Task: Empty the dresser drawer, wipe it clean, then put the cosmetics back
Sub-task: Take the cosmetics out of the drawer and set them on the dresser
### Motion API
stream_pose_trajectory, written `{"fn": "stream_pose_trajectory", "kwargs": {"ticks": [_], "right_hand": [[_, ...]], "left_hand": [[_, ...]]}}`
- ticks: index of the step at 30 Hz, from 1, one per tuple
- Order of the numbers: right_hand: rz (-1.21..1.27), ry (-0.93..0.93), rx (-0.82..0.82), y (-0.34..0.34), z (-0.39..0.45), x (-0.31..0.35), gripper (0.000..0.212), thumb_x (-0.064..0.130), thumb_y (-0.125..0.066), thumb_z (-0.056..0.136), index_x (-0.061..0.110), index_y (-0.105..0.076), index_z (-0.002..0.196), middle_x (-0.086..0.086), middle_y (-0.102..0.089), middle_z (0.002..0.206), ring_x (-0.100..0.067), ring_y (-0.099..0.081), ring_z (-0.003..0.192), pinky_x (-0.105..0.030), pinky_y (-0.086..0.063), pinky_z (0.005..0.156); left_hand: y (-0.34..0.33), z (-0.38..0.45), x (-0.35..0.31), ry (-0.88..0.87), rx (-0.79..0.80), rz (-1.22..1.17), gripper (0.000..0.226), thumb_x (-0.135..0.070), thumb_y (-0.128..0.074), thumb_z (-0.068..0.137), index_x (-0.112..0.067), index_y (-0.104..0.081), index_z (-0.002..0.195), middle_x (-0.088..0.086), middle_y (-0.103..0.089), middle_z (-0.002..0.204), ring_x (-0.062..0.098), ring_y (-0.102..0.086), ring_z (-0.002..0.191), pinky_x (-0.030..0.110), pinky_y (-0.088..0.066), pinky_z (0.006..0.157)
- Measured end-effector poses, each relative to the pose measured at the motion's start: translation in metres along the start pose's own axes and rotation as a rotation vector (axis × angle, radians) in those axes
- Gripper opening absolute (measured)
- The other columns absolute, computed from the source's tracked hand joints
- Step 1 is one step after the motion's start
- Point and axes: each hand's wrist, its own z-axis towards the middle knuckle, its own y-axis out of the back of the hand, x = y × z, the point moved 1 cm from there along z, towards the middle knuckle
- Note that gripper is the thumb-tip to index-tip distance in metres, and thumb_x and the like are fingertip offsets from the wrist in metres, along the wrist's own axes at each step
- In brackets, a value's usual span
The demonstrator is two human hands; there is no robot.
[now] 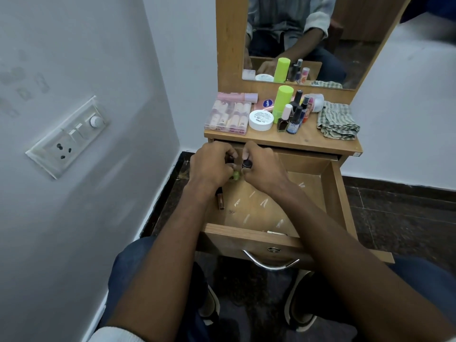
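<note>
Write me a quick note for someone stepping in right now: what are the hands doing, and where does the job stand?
Left hand grips small items at the open drawer's back left; what exactly, I cannot tell.
Right hand holds a dark-capped bottle there.
On the dresser top: clear case, white jar, green tube, bottles, checked cloth.
A brown tube lies in the drawer.
Left: finish emptying, wipe, refill.

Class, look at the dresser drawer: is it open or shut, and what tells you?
Open. The drawer is pulled out toward the person, its wooden floor exposed, with both hands reaching inside at its back left corner.
</note>
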Motion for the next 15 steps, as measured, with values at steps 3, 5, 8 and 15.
{"fn": "stream_pose_trajectory", "kwargs": {"ticks": [3, 5, 8, 15], "right_hand": [[0.087, -0.045, -0.046, 0.019, -0.017, -0.014, 0.040, 0.014, -0.082, 0.077, 0.031, -0.051, 0.095, 0.007, -0.065, 0.085, -0.018, -0.065, 0.079, -0.042, -0.058, 0.065], [0.097, -0.046, -0.117, 0.032, -0.029, -0.023, 0.038, 0.017, -0.082, 0.079, 0.031, -0.051, 0.096, 0.009, -0.064, 0.084, -0.017, -0.064, 0.078, -0.041, -0.057, 0.066], [0.086, -0.038, -0.252, 0.057, -0.043, -0.037, 0.035, 0.019, -0.080, 0.081, 0.031, -0.051, 0.095, 0.011, -0.062, 0.079, -0.014, -0.062, 0.073, -0.033, -0.049, 0.062], [0.065, -0.064, -0.449, 0.108, -0.035, -0.065, 0.037, 0.008, -0.078, 0.085, 0.028, -0.054, 0.104, 0.008, -0.064, 0.087, -0.012, -0.062, 0.075, -0.028, -0.049, 0.065]], "left_hand": [[-0.001, -0.002, -0.007, -0.080, -0.002, -0.083, 0.026, -0.028, -0.091, 0.081, -0.035, -0.079, 0.103, -0.015, -0.077, 0.095, 0.007, -0.069, 0.087, 0.037, -0.062, 0.083], [-0.003, -0.003, -0.017, -0.129, -0.006, -0.155, 0.028, -0.028, -0.090, 0.082, -0.034, -0.079, 0.106, -0.017, -0.077, 0.097, 0.003, -0.069, 0.086, 0.036, -0.062, 0.084], [-0.008, -0.003, -0.040, -0.199, -0.010, -0.275, 0.029, -0.026, -0.089, 0.083, -0.031, -0.077, 0.108, -0.015, -0.075, 0.092, 0.003, -0.070, 0.084, 0.038, -0.063, 0.082], [-0.011, 0.011, -0.097, -0.271, -0.122, -0.474, 0.033, -0.018, -0.091, 0.081, -0.027, -0.072, 0.106, -0.011, -0.069, 0.081, 0.004, -0.071, 0.074, 0.020, -0.060, 0.067]]}}
